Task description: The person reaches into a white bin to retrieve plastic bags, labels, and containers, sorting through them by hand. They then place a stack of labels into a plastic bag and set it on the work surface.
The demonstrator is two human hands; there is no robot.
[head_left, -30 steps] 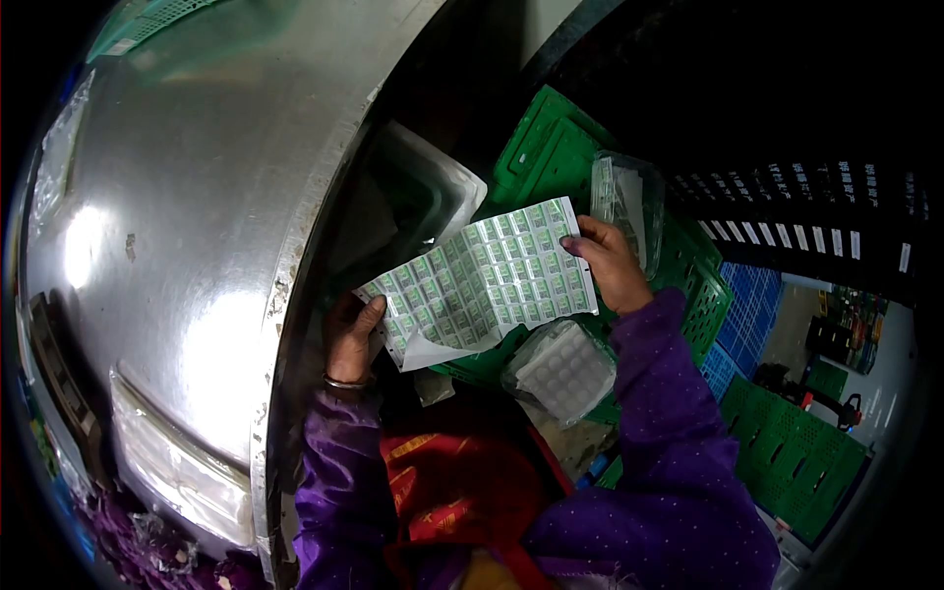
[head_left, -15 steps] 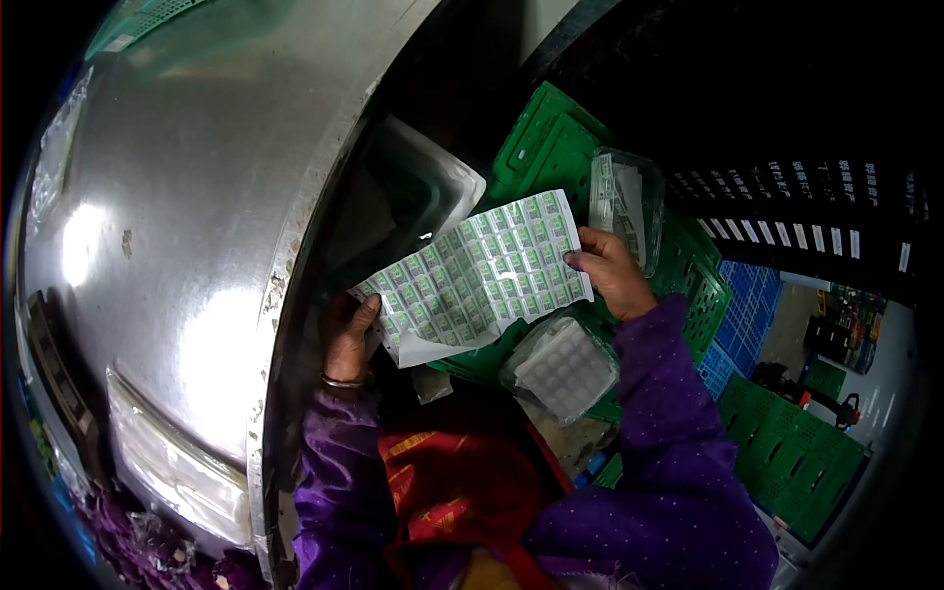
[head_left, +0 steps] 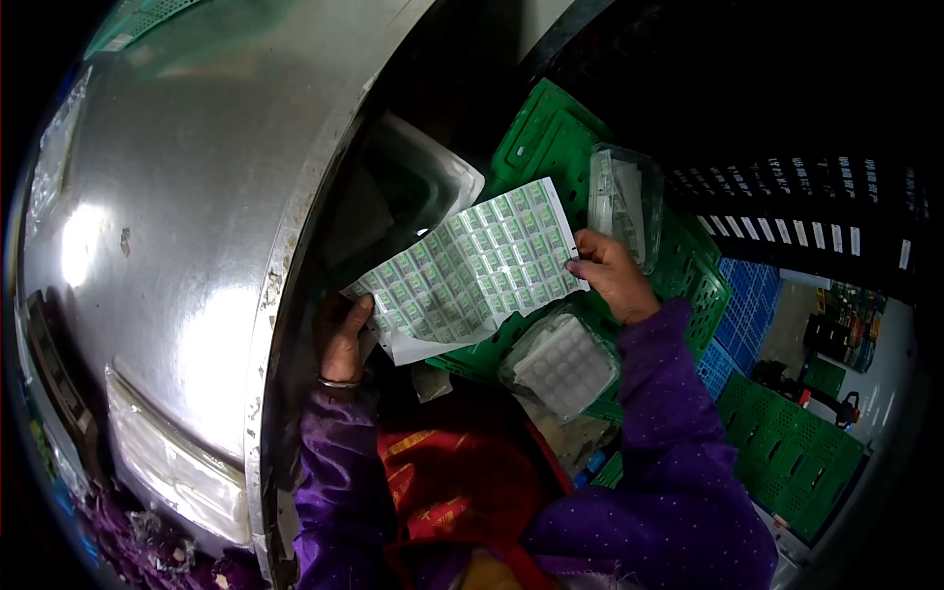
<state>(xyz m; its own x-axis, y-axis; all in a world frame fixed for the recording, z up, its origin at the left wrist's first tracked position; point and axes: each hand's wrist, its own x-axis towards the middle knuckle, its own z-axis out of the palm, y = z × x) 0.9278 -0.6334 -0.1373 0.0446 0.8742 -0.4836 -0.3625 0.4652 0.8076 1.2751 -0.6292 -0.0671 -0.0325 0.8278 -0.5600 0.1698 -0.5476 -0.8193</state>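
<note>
A sheet of small green-and-white stickers spans the space between my hands, creased near its middle and with its lower edge curling up. My left hand pinches the left edge, thumb on top. The right edge is held by my right hand, its thumb over the printed face. Below the sheet stands a green plastic crate. In the crate sit a clear container with printed sheets at the upper right and a clear container with a sheet of round white stickers nearer my body.
A metal table fills the left side, with clear plastic bags on it. Purple vegetables lie at the lower left. A whitish tub sits behind the sheet. Dark crates rise at the right, near a blue crate and another green crate.
The sheet has shifted slightly left and up, together with my left hand. Both hands keep their hold, and the sheet's right part is tilted a little more.
</note>
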